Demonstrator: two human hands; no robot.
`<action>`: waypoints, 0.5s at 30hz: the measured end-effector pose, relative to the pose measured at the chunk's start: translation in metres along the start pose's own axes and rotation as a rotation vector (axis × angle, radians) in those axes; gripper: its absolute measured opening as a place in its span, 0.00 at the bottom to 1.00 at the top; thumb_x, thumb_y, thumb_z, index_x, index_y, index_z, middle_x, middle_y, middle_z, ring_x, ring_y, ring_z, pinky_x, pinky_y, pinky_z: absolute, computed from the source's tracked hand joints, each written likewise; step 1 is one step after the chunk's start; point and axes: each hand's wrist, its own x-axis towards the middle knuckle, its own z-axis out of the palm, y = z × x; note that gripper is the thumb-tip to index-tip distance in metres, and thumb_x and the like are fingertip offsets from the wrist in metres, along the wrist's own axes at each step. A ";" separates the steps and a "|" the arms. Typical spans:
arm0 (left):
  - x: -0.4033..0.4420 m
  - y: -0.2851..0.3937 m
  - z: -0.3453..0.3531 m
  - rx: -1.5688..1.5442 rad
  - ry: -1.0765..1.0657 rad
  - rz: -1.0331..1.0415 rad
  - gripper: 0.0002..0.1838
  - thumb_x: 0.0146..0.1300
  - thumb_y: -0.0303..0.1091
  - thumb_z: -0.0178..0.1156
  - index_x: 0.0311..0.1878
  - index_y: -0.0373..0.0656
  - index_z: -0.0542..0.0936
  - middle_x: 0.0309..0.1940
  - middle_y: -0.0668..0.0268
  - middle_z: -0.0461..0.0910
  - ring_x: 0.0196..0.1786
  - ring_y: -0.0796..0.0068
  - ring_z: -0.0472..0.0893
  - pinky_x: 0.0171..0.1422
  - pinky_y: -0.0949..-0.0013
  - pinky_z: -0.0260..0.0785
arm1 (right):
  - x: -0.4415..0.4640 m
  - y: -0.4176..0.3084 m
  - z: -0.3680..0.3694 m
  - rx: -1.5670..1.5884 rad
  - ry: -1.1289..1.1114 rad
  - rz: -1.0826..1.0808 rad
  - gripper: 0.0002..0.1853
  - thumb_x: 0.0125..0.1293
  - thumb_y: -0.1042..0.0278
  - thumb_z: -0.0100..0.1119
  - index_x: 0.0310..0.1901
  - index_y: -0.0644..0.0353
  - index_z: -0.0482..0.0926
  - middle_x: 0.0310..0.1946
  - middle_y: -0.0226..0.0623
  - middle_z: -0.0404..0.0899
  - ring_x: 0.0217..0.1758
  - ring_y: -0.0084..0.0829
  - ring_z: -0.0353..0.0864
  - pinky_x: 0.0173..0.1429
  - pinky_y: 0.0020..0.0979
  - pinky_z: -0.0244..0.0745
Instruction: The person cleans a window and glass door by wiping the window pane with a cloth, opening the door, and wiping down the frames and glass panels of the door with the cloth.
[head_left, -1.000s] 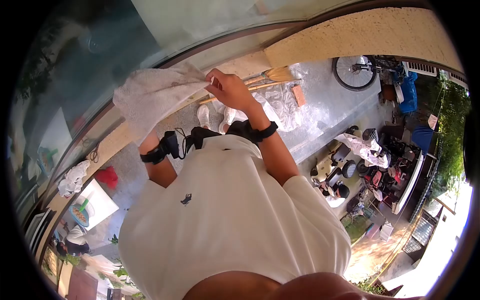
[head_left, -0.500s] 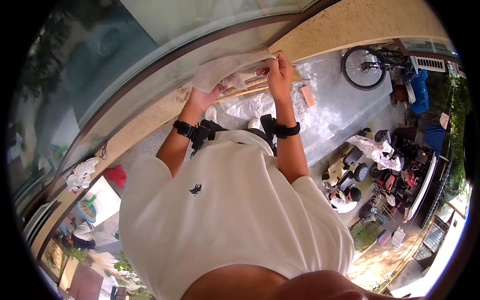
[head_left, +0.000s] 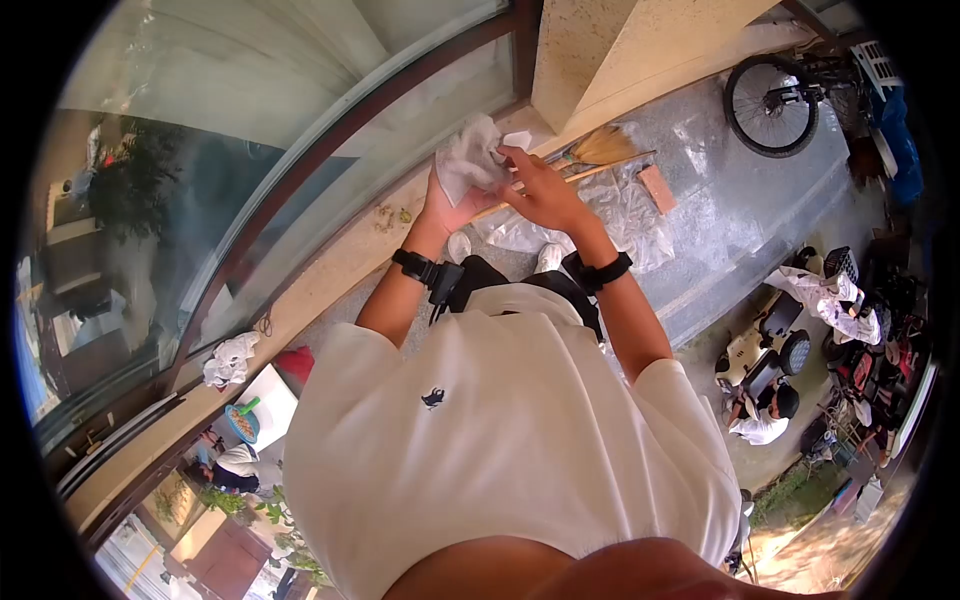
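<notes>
At the upper centre, your left hand [head_left: 447, 212] and right hand [head_left: 552, 192] hold a crumpled cloth [head_left: 467, 160]. A broom [head_left: 604, 147] lies farther right.

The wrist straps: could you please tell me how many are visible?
2: left strap around the left wrist, right strap around the right wrist; others may be hidden.
</notes>
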 end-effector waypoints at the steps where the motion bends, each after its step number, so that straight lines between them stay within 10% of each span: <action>1: 0.007 -0.012 0.002 -0.022 -0.121 -0.042 0.32 0.71 0.59 0.41 0.68 0.45 0.68 0.62 0.56 0.73 0.64 0.51 0.73 0.68 0.45 0.66 | -0.005 -0.001 -0.009 0.013 0.008 0.009 0.30 0.62 0.61 0.62 0.64 0.60 0.65 0.50 0.55 0.78 0.52 0.55 0.78 0.56 0.45 0.73; 2: 0.010 -0.028 0.020 0.226 0.343 0.079 0.29 0.73 0.57 0.42 0.63 0.45 0.71 0.53 0.62 0.79 0.56 0.60 0.79 0.55 0.63 0.75 | -0.007 -0.003 -0.018 0.058 0.016 -0.044 0.30 0.62 0.63 0.62 0.64 0.61 0.66 0.50 0.55 0.78 0.52 0.54 0.78 0.57 0.45 0.72; 6: 0.067 -0.029 -0.008 0.407 0.402 0.259 0.18 0.75 0.46 0.45 0.61 0.48 0.71 0.47 0.64 0.80 0.41 0.73 0.82 0.30 0.77 0.69 | 0.013 -0.009 -0.102 -0.247 0.228 -0.348 0.31 0.64 0.66 0.63 0.67 0.59 0.64 0.55 0.53 0.76 0.60 0.51 0.75 0.64 0.41 0.69; 12: 0.158 -0.006 -0.060 0.448 0.532 0.242 0.14 0.72 0.45 0.53 0.53 0.48 0.74 0.40 0.63 0.81 0.34 0.76 0.82 0.23 0.77 0.63 | 0.092 -0.082 -0.241 -0.594 1.116 -0.550 0.39 0.58 0.72 0.65 0.70 0.67 0.58 0.66 0.53 0.64 0.70 0.52 0.64 0.72 0.45 0.59; 15: 0.212 0.001 -0.073 0.631 0.811 0.136 0.22 0.66 0.50 0.60 0.54 0.45 0.75 0.42 0.60 0.82 0.37 0.69 0.84 0.24 0.71 0.69 | 0.133 -0.080 -0.260 -0.663 1.167 -0.557 0.41 0.59 0.69 0.65 0.71 0.67 0.55 0.69 0.52 0.60 0.71 0.51 0.62 0.73 0.44 0.58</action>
